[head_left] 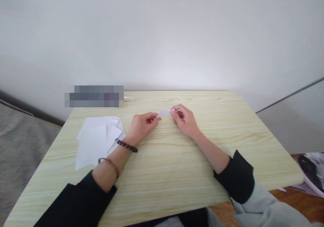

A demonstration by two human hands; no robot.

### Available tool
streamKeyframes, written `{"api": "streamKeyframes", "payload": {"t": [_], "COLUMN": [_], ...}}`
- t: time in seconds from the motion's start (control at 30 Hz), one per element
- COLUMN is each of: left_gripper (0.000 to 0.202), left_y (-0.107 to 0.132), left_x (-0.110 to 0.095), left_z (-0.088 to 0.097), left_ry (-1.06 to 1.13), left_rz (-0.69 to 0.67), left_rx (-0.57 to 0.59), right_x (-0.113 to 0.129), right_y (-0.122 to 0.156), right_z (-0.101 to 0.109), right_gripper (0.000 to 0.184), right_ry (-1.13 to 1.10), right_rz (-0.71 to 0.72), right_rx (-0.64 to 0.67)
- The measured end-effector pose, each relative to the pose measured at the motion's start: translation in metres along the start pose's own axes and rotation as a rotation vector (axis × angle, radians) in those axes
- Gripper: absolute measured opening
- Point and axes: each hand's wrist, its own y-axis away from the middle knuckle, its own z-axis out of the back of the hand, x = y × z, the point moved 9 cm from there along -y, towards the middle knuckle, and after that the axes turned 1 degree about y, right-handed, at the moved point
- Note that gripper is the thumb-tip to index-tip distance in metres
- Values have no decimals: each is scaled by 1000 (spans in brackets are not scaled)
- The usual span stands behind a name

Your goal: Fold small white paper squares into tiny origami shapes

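Observation:
A small folded piece of white paper (165,112) is held just above the table, stretched between my two hands. My left hand (142,125) pinches its left end between thumb and fingers. At the right end, my right hand (185,120) grips the paper with its thumb against curled fingers. Loose sheets of white paper (93,144) lie in an overlapping pile left of my left forearm, which partly covers them. How the small piece is folded is too small to make out.
The pale wood-grain table (177,176) stands against a white wall (162,34). A blurred-out object (95,97) sits at its back left. Beyond the left edge is grey fabric (25,146). A container with cloth (314,173) stands on the floor at the right.

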Motion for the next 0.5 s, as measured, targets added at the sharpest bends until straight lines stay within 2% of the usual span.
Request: {"api": "streamKeyframes", "payload": {"t": [0.3, 0.5], "left_gripper": [25, 22], "left_y": [0, 0], "left_x": [0, -12], "left_z": [-1, 1], "left_ry": [98, -9], "left_rz": [-26, -121], "left_rx": [4, -8], "right_x": [2, 10], "right_y": [0, -1], "right_z": [0, -5], "right_gripper": [24, 19], "right_ry": [29, 94], "right_rz": [22, 105], "right_rx": [-5, 45]}}
